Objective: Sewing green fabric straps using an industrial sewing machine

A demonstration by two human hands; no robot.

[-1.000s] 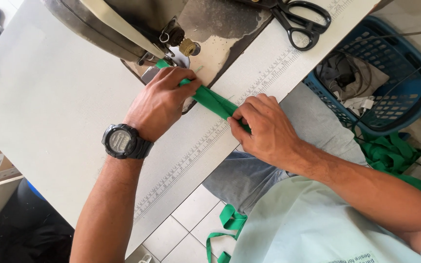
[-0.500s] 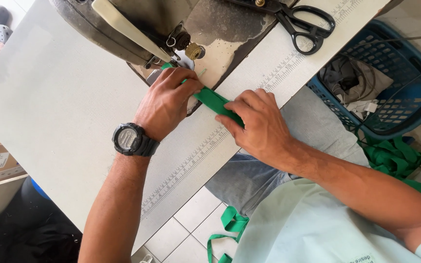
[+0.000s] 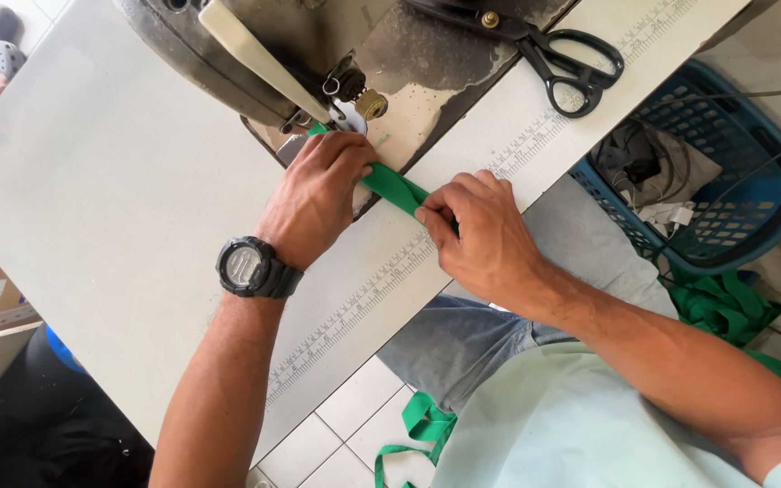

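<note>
A narrow folded strip of bright green fabric (image 3: 395, 188) is seen just above the middle of the frame, lying on the white sewing table (image 3: 119, 208) and running up-left toward the presser foot of the old dark industrial sewing machine (image 3: 255, 63). The left hand (image 3: 318, 199) is laid over the strip's upper end beside the foot, fingers curled down and pressing the cloth flat rather than closed around it. The right hand (image 3: 481, 239) is set on the strip's lower end, its thumb and fingertips pinched on the fold, so that a short green span shows between the two hands. The step in hand is judged to be the guiding of the folded strip under the needle; the needle itself is hidden by the fingers. For the next move, the fold would have to be kept even and the left fingertips held clear of the foot.

A black digital wristwatch (image 3: 250, 268) is worn on the left wrist. A printed ruler band (image 3: 381, 285) is seen along the table's edge. Black-handled scissors (image 3: 558, 54) lie at the upper right, apart from the work. A blue plastic basket (image 3: 752, 194) stands at the right edge, with a heap of green strips (image 3: 720, 307) below it and more green strip on the tiled floor (image 3: 336, 443) at the bottom.
</note>
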